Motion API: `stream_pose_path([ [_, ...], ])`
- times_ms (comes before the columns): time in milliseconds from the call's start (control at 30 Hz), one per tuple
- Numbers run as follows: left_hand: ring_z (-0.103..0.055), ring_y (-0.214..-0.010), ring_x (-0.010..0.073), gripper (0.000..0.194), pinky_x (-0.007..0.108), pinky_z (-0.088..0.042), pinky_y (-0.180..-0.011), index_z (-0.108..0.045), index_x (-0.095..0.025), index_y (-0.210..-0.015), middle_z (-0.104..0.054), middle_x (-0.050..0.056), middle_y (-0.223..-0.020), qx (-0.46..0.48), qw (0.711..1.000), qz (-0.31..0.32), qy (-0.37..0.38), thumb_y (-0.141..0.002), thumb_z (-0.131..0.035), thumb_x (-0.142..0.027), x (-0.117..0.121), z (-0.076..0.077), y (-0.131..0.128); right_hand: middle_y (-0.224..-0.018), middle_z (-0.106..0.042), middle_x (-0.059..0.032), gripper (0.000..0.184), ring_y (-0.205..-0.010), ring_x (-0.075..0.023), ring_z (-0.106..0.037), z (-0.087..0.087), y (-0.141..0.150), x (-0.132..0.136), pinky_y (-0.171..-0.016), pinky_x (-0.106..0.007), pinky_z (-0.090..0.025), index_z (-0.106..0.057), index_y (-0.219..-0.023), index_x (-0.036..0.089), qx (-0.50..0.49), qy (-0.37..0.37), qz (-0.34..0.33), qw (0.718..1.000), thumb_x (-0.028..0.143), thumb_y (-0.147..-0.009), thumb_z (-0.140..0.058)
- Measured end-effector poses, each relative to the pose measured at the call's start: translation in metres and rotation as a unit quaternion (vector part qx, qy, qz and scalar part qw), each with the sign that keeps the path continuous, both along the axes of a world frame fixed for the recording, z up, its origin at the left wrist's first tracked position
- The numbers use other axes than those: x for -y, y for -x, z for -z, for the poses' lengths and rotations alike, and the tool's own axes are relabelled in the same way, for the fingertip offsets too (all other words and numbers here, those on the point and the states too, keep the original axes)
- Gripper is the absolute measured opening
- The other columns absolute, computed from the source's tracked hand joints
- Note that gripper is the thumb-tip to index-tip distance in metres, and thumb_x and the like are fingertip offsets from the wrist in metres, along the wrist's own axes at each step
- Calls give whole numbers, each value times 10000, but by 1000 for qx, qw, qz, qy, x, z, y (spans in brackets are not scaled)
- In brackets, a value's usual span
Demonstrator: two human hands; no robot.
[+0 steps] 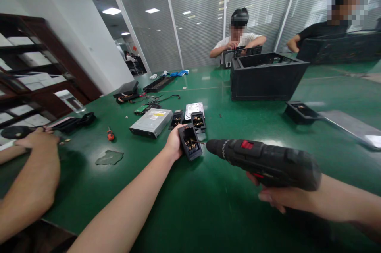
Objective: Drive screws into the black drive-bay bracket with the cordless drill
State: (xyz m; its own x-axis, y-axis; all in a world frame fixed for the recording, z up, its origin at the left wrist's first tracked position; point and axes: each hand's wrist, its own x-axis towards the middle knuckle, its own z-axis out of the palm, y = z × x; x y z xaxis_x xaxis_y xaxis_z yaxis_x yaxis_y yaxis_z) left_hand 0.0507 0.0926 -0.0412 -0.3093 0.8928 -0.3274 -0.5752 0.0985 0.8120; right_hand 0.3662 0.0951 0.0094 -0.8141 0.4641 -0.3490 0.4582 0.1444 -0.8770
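My left hand [174, 141] grips a small black box [195, 153] by its left side, tilted so its open face shows brass-coloured screws or terminals inside. In my right hand [279, 195] is a black cordless drill [262, 161] with red switches, its handle wrapped by the fingers. The bit points left and its tip reaches the box's opening; whether it touches a screw I cannot tell. Just behind the held box are two similar black boxes [197, 120] and a hard drive [194, 109]. A silver optical drive [151, 122] lies to their left.
A small orange screwdriver [110, 134] and a greyish flat scrap [109, 157] lie left on the green table [143, 205]. Another person's arms [41, 157] work at the left edge. A black computer case [262, 80] and another black box [301, 112] stand right. Two people sit across.
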Motion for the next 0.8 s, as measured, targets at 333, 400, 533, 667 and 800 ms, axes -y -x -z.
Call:
stream_pose_path([
  [333, -621, -557, 220, 181, 365, -507, -554, -629, -155, -692, -652, 60, -618, 1, 1000, -12, 7, -705, -569, -325, 1, -4, -4, -610, -555, 53, 226, -579, -159, -583, -5, 0, 0, -555, -272, -490, -545, -941, 218, -8, 1, -8, 1000, 361, -787, -630],
  [400, -625, -570, 226, 189, 373, -510, -564, -632, -154, -704, -659, 64, -632, -2, 1000, -5, 4, -711, -568, -332, 1, -3, -3, -615, -558, 50, 222, -583, -157, -582, -6, 0, 1, -557, -270, -488, -549, -943, 216, -3, 1, -7, 1000, 355, -790, -631],
  [533, -619, -562, 224, 180, 386, -510, -577, -620, -159, -699, -654, 60, -632, -3, 1000, 1, -4, -706, -573, -333, 2, -1, -1, -660, -580, 31, 254, -601, -165, -590, -3, 0, 1, -578, -293, -504, -557, -975, 213, -5, 9, -3, 1000, 373, -793, -633],
  [667, -622, -576, 229, 187, 393, -510, -589, -627, -156, -710, -655, 64, -639, 2, 1000, 8, -2, -704, -567, -333, 3, -2, -1, -611, -577, 46, 237, -573, -161, -590, 0, -1, 0, -546, -272, -494, -569, -934, 217, -6, 6, 0, 1000, 374, -776, -651],
  [800, -614, -555, 219, 192, 384, -508, -576, -626, -157, -696, -649, 58, -623, 1, 1000, 4, 6, -703, -565, -339, 3, -3, -2, -630, -576, 43, 257, -583, -156, -585, -1, -1, 0, -550, -264, -490, -560, -956, 210, -12, 10, -3, 1000, 385, -786, -640],
])
